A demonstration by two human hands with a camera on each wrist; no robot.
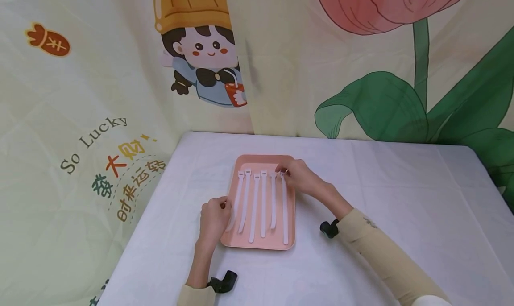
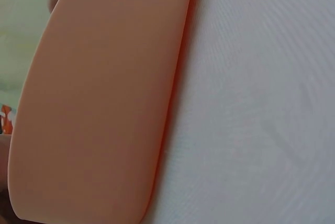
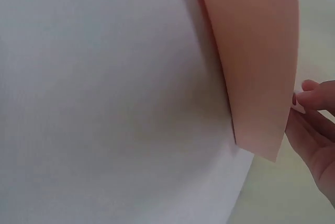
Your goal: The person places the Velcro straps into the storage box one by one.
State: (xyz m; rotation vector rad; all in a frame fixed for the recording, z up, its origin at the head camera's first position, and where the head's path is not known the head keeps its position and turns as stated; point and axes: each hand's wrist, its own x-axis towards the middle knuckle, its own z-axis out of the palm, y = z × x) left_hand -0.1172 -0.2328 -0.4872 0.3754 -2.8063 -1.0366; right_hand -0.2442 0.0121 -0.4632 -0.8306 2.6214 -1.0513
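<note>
Several white hook-and-loop cable straps [image 1: 263,203] with buckle heads lie side by side in a pink tray [image 1: 258,248]. My right hand [image 1: 301,176] reaches over the tray's right rim. Its thumb and fingertips pinch the buckle end of the rightmost strap [image 1: 285,212], and a bit of white shows between them in the right wrist view. My left hand [image 1: 214,219] is at the tray's left rim with fingers curled, close beside the leftmost strap [image 1: 236,199]. I cannot tell whether it grips anything. The left wrist view shows mostly the tray's side wall [image 2: 99,103].
The tray sits on a table covered with a white cloth [image 1: 381,199]. Behind it hangs a printed backdrop [image 1: 281,74] with a cartoon figure and a large flower. A black wrist camera [image 1: 223,282] sits at the left cuff, another black camera [image 1: 329,229] at the right.
</note>
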